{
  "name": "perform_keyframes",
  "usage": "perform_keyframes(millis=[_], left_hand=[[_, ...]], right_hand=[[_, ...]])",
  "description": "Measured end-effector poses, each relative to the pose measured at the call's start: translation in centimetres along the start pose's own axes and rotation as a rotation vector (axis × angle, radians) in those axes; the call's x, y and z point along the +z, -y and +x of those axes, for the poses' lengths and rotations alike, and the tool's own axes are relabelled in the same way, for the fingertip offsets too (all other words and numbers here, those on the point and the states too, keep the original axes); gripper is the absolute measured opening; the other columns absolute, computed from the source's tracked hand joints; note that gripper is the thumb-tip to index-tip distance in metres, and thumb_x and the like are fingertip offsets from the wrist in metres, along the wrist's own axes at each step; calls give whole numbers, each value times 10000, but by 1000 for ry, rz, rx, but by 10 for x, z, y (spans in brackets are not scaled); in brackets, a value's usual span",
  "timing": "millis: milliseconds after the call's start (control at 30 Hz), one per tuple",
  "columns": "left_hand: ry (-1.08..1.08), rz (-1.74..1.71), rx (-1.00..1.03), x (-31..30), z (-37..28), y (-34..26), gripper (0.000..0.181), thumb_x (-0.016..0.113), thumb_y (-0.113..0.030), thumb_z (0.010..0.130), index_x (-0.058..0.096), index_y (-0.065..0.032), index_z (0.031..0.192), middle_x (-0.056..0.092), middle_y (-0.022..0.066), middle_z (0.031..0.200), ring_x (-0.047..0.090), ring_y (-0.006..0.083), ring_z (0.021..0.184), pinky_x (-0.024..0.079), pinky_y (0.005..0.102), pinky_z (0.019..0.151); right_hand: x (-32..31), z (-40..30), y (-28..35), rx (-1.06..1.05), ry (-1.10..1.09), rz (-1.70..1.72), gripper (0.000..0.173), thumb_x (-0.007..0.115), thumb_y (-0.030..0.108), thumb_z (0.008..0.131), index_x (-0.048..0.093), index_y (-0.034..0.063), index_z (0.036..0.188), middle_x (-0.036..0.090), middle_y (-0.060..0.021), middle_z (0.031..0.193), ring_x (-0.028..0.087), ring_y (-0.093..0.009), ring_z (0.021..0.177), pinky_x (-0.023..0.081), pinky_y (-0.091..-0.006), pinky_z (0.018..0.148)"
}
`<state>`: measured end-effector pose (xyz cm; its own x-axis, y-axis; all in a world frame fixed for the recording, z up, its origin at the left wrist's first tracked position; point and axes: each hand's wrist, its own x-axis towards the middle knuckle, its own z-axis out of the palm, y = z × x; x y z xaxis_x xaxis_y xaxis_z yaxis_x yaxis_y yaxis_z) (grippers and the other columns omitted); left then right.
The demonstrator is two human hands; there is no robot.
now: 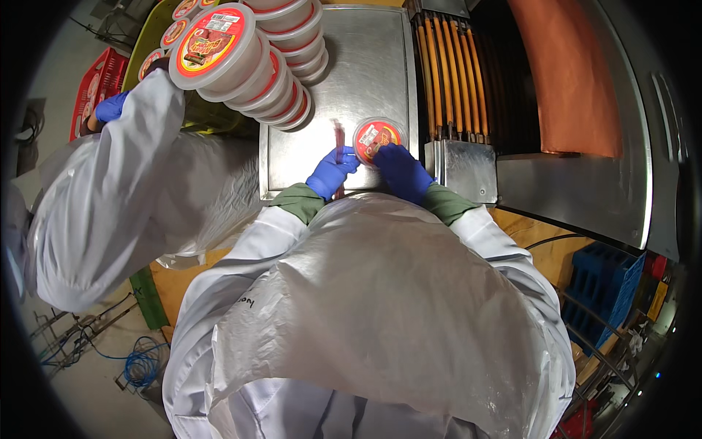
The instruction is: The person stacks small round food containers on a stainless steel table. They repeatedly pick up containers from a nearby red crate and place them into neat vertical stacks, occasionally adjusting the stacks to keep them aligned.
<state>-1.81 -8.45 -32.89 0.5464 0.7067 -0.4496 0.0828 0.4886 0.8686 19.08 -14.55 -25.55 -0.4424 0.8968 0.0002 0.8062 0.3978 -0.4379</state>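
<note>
On the stainless steel table (362, 44) lies a round lidded plastic tub (368, 137) with a red and yellow label. My right hand (405, 170), in a blue glove, rests on the tub's lower right edge; whether its fingers grip it cannot be told. My left hand (332, 171), also gloved in blue, touches or nearly touches the tub's left side. A thin reddish strip (339, 134), blurred, passes by the left hand's fingers, and its lower part shows below that hand. Stacks of similar tubs (241, 60) stand at the table's back left.
A co-worker's white sleeve (93, 219) and blue-gloved hand (112, 106) are at left, near a red crate (112, 71) and a yellow-green crate (143, 38) holding tubs. Right of the table is a machine with orange rollers (449, 77). A blue crate (598, 291) stands lower right.
</note>
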Motion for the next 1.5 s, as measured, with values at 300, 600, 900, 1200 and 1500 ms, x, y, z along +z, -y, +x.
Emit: perform_keyframes(millis=[300, 600, 900, 1200, 1500], left_hand=[[-748, -580, 190, -67, -10, -34, 214, 547, -209, 968, 556, -91, 1146, 589, -18, 834, 463, 55, 572, 374, 196, 479], [-574, -431, 147, -157, 20, -44, 143, 540, -242, 973, 549, -124, 1055, 489, -42, 651, 444, 86, 541, 357, 246, 496], [-384, -230, 169, -130, 26, -29, 358, 516, -230, 998, 523, -122, 1339, 568, -35, 779, 431, 60, 588, 387, 215, 550], [105, -412, -72, -51, -20, -131, 482, 458, -352, 954, 505, -7, 1288, 613, 72, 888, 540, 127, 688, 462, 265, 659], [5, 74, 651, 58, -132, -304, 323, 599, -172, 944, 568, -7, 1220, 671, 106, 1056, 661, 178, 899, 531, 316, 841]], right_hand=[[-97, 6, -42, 473, -537, 32, 215, 672, 52, 758, 573, 52, 949, 617, -193, 883, 614, -418, 800, 506, -461, 713], [-252, 165, 111, -334, -770, 154, 951, 847, 320, 665, 355, 88, 1445, 413, -191, 1392, 389, -368, 1277, 310, -443, 1086], [-219, 166, 148, -293, -305, -182, 666, 693, 475, 794, 494, 160, 1346, 424, -177, 1403, 370, -448, 1287, 336, -511, 1078], [-248, 24, 107, 7, -398, -199, 689, 727, 437, 759, 514, 129, 1337, 439, -189, 1392, 343, -464, 1301, 326, -534, 1063], [-262, 42, 137, 37, -389, 978, 382, 685, 179, 888, 548, 27, 1210, 573, -93, 1174, 590, -190, 1074, 480, -362, 932]])
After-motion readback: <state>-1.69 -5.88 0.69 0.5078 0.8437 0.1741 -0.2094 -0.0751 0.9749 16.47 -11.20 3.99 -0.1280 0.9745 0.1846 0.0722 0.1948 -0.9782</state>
